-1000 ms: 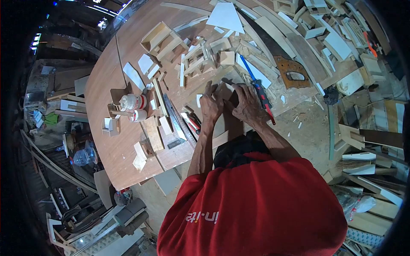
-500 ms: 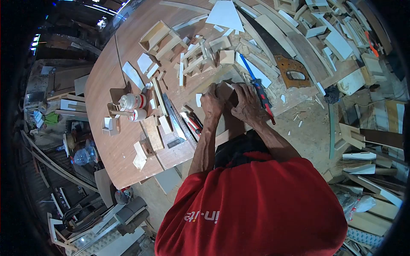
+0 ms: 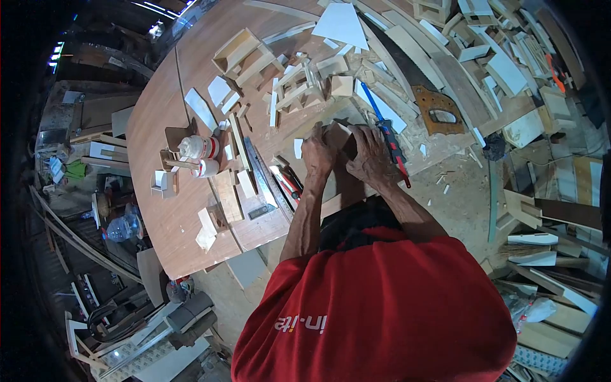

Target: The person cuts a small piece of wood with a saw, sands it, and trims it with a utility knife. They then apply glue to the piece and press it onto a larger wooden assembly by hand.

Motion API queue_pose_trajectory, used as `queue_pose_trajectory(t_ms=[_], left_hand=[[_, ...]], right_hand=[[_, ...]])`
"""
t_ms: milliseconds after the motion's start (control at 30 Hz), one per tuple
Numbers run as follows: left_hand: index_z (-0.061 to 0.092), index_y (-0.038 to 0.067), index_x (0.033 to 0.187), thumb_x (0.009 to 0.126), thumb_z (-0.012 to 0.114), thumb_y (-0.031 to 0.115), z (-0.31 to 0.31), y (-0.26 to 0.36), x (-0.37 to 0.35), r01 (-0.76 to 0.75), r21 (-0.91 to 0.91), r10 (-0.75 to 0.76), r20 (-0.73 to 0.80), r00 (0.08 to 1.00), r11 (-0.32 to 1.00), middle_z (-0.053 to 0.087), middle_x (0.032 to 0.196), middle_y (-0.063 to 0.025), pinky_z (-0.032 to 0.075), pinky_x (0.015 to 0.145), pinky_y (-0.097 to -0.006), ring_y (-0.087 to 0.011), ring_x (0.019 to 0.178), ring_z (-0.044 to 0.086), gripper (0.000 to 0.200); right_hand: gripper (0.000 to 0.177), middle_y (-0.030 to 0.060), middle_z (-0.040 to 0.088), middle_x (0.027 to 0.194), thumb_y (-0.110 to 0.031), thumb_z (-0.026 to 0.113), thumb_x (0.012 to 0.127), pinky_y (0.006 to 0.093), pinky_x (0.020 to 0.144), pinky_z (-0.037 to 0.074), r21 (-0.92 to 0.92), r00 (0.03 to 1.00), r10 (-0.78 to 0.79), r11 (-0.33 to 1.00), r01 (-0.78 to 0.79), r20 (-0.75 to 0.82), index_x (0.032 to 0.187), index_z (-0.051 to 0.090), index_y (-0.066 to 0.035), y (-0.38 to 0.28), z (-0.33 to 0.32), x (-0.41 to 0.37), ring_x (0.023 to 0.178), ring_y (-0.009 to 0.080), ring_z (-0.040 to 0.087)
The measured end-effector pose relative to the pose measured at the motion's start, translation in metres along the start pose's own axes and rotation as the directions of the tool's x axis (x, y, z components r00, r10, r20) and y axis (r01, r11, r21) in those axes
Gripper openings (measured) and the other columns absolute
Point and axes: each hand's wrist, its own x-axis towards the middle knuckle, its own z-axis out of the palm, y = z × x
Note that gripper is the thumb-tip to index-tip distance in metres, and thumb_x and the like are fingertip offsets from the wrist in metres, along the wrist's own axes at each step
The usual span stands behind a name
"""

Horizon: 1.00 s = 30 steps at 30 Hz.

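My left hand (image 3: 317, 155) and my right hand (image 3: 371, 158) sit side by side near the table's front edge. Both have curled fingers gripping a small brown wooden piece (image 3: 338, 137), its far end showing between them. How far it runs under the fingers is hidden. Just right of my right hand lies a blue and red tool (image 3: 386, 130), long and narrow. By my left wrist are red-handled tools (image 3: 287, 182), partly covered, and a metal square (image 3: 261, 181). A small white offcut (image 3: 298, 148) is beside my left fingers.
A handsaw (image 3: 436, 109) rests at the right edge of the wooden table (image 3: 159, 223). Glue bottles (image 3: 199, 148) stand on the left. Small wooden frames (image 3: 299, 86) and offcuts spread across the far side. More scrap wood (image 3: 506, 73) is piled at right.
The hands keep nearly the same place and grip on the wooden piece. The surroundings are slightly shifted in the view, as the camera has tilted a little.
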Motion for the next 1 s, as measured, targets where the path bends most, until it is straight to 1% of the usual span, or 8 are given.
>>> queue_pose_trajectory(t_ms=[267,400,500,533,600,633,733,1000], left_hand=[[0.043,-0.008,0.129,0.082,0.059,0.009,-0.002,-0.002,-0.005,0.030,-0.078,-0.026,0.046,0.999,0.996,0.065,0.104,-0.0244,0.053,0.078,-0.0415,-0.0358,0.090,0.066,0.053],[0.039,-0.007,0.130,0.082,0.058,0.011,-0.019,0.006,-0.012,0.048,-0.162,-0.047,0.006,0.999,0.986,0.063,0.108,-0.0253,0.050,0.083,-0.0447,-0.0413,0.097,0.062,0.055],[0.043,-0.005,0.124,0.081,0.058,0.010,-0.038,-0.009,-0.016,0.268,-0.070,-0.267,0.026,0.963,0.961,0.061,0.104,-0.0252,0.049,0.082,-0.0444,-0.0402,0.095,0.061,0.048],[0.043,-0.005,0.124,0.081,0.058,0.010,-0.039,-0.023,-0.018,0.270,-0.069,-0.269,0.024,0.963,0.961,0.061,0.104,-0.0252,0.049,0.082,-0.0444,-0.0402,0.095,0.061,0.048],[0.046,-0.001,0.126,0.078,0.063,0.012,-0.042,-0.038,-0.020,0.205,0.196,-0.188,-0.102,0.977,0.959,0.061,0.106,-0.0231,0.048,0.081,-0.0443,-0.0374,0.097,0.060,0.052],[0.047,0.001,0.125,0.078,0.062,0.013,-0.047,-0.034,-0.021,0.308,0.201,-0.304,-0.055,0.951,0.930,0.060,0.105,-0.0215,0.046,0.084,-0.0459,-0.0378,0.097,0.058,0.051],[0.048,0.001,0.123,0.078,0.062,0.014,-0.047,-0.038,-0.023,0.329,0.304,-0.339,-0.021,0.941,0.894,0.060,0.105,-0.0219,0.047,0.081,-0.0462,-0.0378,0.096,0.057,0.048],[0.045,0.001,0.120,0.079,0.064,0.019,-0.039,-0.039,-0.024,0.302,0.348,-0.313,-0.026,0.949,0.887,0.060,0.102,-0.0186,0.043,0.078,-0.0516,-0.0376,0.101,0.055,0.049]], right_hand=[[0.067,0.0159,0.046,0.118,-0.030,0.072,0.072,0.0453,0.096,0.036,-0.023,1.000,-0.017,1.000,0.016,-0.021,0.127,0.042,-0.005,0.005,0.008,-0.001,0.112,0.0340,0.045],[0.063,0.0164,0.049,0.117,-0.034,0.069,0.076,0.0456,0.095,0.037,0.005,0.998,-0.004,1.000,0.004,-0.060,0.125,0.043,-0.004,0.000,0.006,0.000,0.110,0.0347,0.046],[0.065,0.0175,0.049,0.116,-0.035,0.069,0.077,0.0462,0.095,0.038,0.006,0.996,-0.015,1.000,0.016,-0.083,0.126,0.042,-0.002,0.001,0.007,0.000,0.110,0.0357,0.046],[0.067,0.0187,0.048,0.116,-0.035,0.068,0.077,0.0474,0.096,0.037,0.009,0.996,-0.022,1.000,0.023,-0.088,0.128,0.040,-0.002,0.000,0.008,0.000,0.110,0.0370,0.046],[0.066,0.0189,0.049,0.116,-0.033,0.068,0.076,0.0477,0.096,0.037,0.007,0.995,-0.021,1.000,0.022,-0.100,0.128,0.040,-0.002,-0.001,0.009,-0.001,0.110,0.0369,0.046],[0.066,0.0191,0.049,0.116,-0.031,0.068,0.075,0.0480,0.095,0.037,0.001,0.993,-0.017,1.000,0.017,-0.115,0.128,0.040,-0.002,-0.001,0.009,0.000,0.109,0.0368,0.047],[0.066,0.0213,0.049,0.117,-0.029,0.066,0.076,0.0491,0.096,0.036,0.093,0.998,0.026,0.995,-0.020,-0.056,0.129,0.038,-0.001,0.002,0.009,0.000,0.109,0.0381,0.046],[0.058,0.0225,0.048,0.117,-0.024,0.062,0.081,0.0482,0.096,0.036,0.172,1.000,-0.016,0.985,0.019,-0.019,0.128,0.039,0.001,-0.004,-0.005,-0.001,0.109,0.0383,0.046]])
